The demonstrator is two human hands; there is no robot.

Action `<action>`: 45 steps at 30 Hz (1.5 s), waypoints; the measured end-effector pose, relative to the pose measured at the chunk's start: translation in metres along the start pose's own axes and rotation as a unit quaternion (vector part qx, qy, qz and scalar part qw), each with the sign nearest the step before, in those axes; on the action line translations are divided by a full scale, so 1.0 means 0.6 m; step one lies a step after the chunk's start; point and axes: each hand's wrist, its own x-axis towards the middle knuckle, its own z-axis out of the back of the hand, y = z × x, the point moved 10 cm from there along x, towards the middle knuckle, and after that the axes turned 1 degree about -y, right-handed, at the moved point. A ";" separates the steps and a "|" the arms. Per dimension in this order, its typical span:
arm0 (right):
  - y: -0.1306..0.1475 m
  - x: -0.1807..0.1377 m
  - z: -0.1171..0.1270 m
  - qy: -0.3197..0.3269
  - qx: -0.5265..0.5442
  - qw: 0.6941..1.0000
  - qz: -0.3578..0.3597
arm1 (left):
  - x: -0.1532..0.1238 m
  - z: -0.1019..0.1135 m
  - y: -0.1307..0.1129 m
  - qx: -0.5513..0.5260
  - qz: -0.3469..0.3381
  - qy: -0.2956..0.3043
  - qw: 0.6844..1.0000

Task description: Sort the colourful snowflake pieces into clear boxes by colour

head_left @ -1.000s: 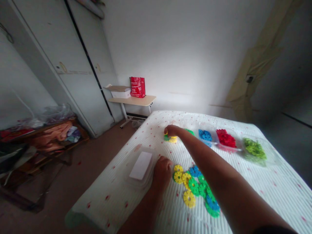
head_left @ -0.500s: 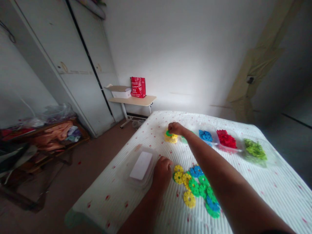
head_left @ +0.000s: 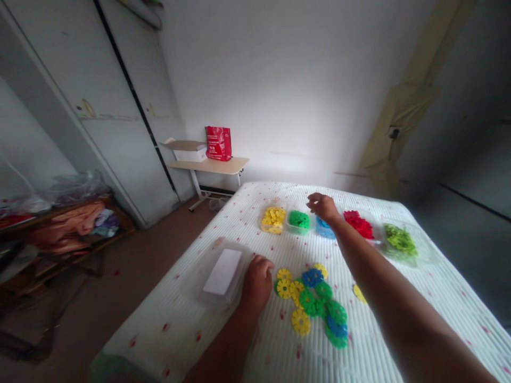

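Observation:
My left hand [head_left: 257, 277] rests on the bed cover with its fingers curled, and no object shows in it. It lies beside a clear plastic lid or tray [head_left: 198, 286] holding a white rectangular piece [head_left: 223, 271]. My right hand [head_left: 324, 206] hovers above the tub of blue pieces [head_left: 325, 230], fingers partly bent and apart, with nothing visible in them. Left of it stand tubs of green pieces [head_left: 299, 219] and yellow pieces [head_left: 273, 217]. Between my arms lies a loose pile of notched discs: yellow [head_left: 301, 322], green [head_left: 308, 302] and blue [head_left: 312, 277].
Farther right are a tub of red pieces [head_left: 358, 223] and a clear bag or tub of light-green pieces [head_left: 400, 240]. A single yellow disc [head_left: 359, 293] lies beside my right forearm. Beyond the bed, a small table [head_left: 227, 166] carries a red bag [head_left: 218, 143] and a box [head_left: 190, 154].
My right hand has moved right, from over the yellow tub to over the blue one. The green disc in its fingers is no longer seen there. My left hand stays by the lid.

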 end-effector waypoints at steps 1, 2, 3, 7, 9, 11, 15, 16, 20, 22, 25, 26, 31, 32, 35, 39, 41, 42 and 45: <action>-0.006 -0.013 0.017 -0.015 0.000 1.000 0.005 | 0.000 0.000 -0.001 -0.001 -0.004 -0.001 1.000; -0.014 -0.029 0.036 -0.032 -0.002 0.999 0.011 | 0.000 0.000 -0.002 -0.001 -0.008 0.000 1.000; -0.023 -0.046 0.055 -0.049 -0.005 0.999 0.019 | 0.001 -0.001 -0.002 0.000 -0.010 0.003 1.000; -0.076 -0.135 0.118 -0.099 -0.018 0.993 0.056 | 0.000 -0.006 0.004 0.002 -0.001 0.013 1.000; -0.118 -0.187 0.131 -0.110 -0.031 0.992 0.045 | -0.001 -0.006 0.002 0.006 -0.003 0.012 1.000; -0.163 -0.239 0.132 -0.106 -0.033 0.994 0.021 | -0.002 -0.005 -0.002 0.011 -0.009 0.009 1.000; -0.234 -0.323 0.112 -0.073 0.012 0.996 -0.041 | -0.002 0.000 -0.010 0.012 -0.009 0.004 1.000; -0.245 -0.337 0.108 -0.068 0.025 0.996 -0.058 | -0.002 0.002 -0.011 0.012 -0.009 0.001 1.000; -0.254 -0.356 0.099 -0.046 0.053 0.993 -0.091 | -0.002 0.001 -0.013 0.003 -0.021 -0.006 1.000; -0.245 -0.351 0.091 -0.016 0.067 0.995 -0.077 | -0.005 -0.001 -0.021 -0.010 -0.033 0.005 0.999; -0.239 -0.348 0.072 0.050 0.098 0.992 -0.056 | -0.020 -0.014 -0.052 -0.011 -0.070 0.077 0.994; -0.238 -0.350 0.064 0.076 0.111 0.990 -0.050 | -0.030 -0.024 -0.064 0.000 -0.087 0.120 0.989; -0.228 -0.370 0.033 0.174 0.121 0.977 -0.039 | -0.093 -0.067 -0.092 0.082 -0.133 0.308 0.939; -0.221 -0.370 0.030 0.177 0.104 0.978 -0.041 | -0.098 -0.070 -0.092 0.094 -0.132 0.314 0.936; -0.187 -0.357 0.019 0.156 0.052 0.985 -0.047 | -0.096 -0.082 -0.097 0.123 -0.125 0.294 0.940; -0.127 -0.328 -0.002 0.106 0.064 0.992 -0.036 | -0.074 -0.116 -0.119 0.136 -0.133 0.270 0.944; -0.108 -0.320 -0.009 0.085 0.112 0.990 -0.022 | -0.058 -0.130 -0.130 0.134 -0.138 0.262 0.946; -0.106 -0.319 -0.008 0.073 0.130 0.989 -0.019 | -0.051 -0.136 -0.136 0.129 -0.143 0.262 0.946; -0.128 -0.326 0.003 0.051 0.148 0.987 -0.037 | -0.037 -0.142 -0.147 0.089 -0.170 0.264 0.945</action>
